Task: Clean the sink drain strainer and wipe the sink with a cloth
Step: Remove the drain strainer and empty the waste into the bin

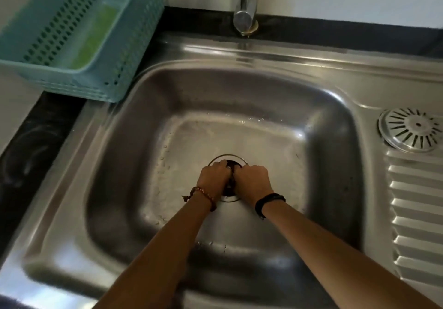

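Observation:
The stainless steel sink (119,165) fills the view, its floor wet and speckled with whitish residue. At the middle of the floor is the round drain ring (227,157). Both my hands are down in it, side by side. My left hand (213,177), with a bead bracelet at the wrist, and my right hand (253,180), with a black band, curl their fingers around a dark strainer part (230,179) between them, mostly hidden. A round slotted metal strainer cover (411,130) lies on the sink's right ledge. No cloth is in view.
The faucet (247,4) stands behind the bowl, spout over the back rim. A teal perforated basket (79,35) holding something green (96,35) sits on the black counter (28,153) at back left. A ridged drainboard (417,213) runs along the right.

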The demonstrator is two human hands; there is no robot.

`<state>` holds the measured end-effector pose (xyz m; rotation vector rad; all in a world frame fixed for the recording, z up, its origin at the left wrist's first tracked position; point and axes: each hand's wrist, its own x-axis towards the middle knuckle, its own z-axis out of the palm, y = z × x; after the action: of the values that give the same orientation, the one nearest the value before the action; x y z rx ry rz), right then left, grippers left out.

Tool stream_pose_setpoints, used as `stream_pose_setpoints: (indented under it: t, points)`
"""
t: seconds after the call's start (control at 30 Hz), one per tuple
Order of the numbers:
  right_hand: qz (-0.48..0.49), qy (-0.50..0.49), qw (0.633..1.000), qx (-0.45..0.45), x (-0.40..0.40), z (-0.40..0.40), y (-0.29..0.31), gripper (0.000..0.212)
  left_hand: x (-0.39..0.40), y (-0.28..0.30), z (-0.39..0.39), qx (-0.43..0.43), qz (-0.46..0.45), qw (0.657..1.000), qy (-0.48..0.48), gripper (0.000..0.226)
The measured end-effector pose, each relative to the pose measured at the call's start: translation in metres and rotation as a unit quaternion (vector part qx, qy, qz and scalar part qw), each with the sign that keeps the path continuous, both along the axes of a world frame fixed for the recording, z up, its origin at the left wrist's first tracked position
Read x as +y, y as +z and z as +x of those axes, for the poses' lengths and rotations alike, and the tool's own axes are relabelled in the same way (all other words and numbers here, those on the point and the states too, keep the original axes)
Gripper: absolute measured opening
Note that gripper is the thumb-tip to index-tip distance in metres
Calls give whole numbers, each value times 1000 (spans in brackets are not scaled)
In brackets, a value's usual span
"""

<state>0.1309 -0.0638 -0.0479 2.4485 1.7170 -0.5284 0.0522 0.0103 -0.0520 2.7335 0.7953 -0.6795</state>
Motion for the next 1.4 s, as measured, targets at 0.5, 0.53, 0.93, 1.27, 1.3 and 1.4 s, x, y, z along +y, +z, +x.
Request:
stream_pose_setpoints:
  t: [0.5, 0.53, 0.93, 1.27, 1.3, 1.4]
  points:
    - [154, -258, 923, 240, -30, 10, 94, 30, 3, 83, -55, -159, -96, 942, 279, 26]
    - [172, -261, 916, 252, -35, 3, 105, 29, 1, 95, -63, -176, -106, 936, 285, 24]
    - [223, -167, 793, 541, -90, -252, 210, 11, -95, 220, -304, -353, -108, 833, 412, 5]
    - [42, 22, 850, 525, -92, -439, 119, 11, -179, 131, -520, -380, -120, 625, 671, 4]
    - [23, 43, 863, 503, -92, -454, 99, 13, -187, 113, -535, -366, -115, 609, 694, 3]
    - [-34, 98, 892, 439, -93, -492, 35, 17, -209, 56, -569, -328, -138, 554, 752, 6]
